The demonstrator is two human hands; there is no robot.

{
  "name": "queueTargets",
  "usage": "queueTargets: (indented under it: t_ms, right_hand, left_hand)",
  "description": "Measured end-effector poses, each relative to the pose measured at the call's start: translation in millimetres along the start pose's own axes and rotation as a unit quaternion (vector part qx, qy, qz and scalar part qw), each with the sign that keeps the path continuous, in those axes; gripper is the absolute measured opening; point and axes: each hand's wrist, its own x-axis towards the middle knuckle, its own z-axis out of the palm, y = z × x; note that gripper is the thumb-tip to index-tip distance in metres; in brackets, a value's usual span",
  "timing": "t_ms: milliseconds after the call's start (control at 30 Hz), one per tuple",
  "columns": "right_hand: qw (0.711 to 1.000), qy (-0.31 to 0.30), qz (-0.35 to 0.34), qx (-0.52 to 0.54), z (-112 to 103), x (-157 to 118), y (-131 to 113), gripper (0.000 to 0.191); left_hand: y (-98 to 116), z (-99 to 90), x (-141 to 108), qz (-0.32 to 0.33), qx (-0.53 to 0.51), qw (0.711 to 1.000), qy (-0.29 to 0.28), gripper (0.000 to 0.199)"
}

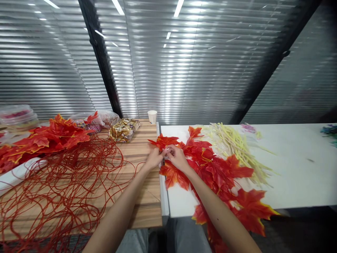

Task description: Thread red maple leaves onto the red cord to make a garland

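Note:
My left hand (154, 157) and my right hand (177, 157) meet over the seam between the two tables. Their fingertips pinch together at the base of a red artificial maple leaf (163, 141), which spreads out just beyond them. The small part between the fingers is hidden. Beside and under my right forearm lies a strand of red and orange artificial maple leaves (218, 172), trailing over the white table's front edge. Thin red cord (76, 175) lies in a loose tangle to the left, with one end reaching toward my left hand.
More red leaves (52, 135) are piled at far left by a white roll (21, 174) and clear plastic tubs (18, 117). A gold packet (124, 130) and paper cup (152, 117) stand at the back. Pale yellow strips (234, 147) lie on the white table (297, 165).

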Motion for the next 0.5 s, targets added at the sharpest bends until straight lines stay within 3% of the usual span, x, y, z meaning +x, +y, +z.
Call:
queueTargets:
  t_ms: [500]
  right_hand:
    - [1.000, 0.000, -0.003, -0.004, 0.6, 0.2, 2.8, 0.018]
  left_hand:
    - [0.3, 0.6, -0.2, -0.012, -0.007, 1.000, 0.008, 0.025]
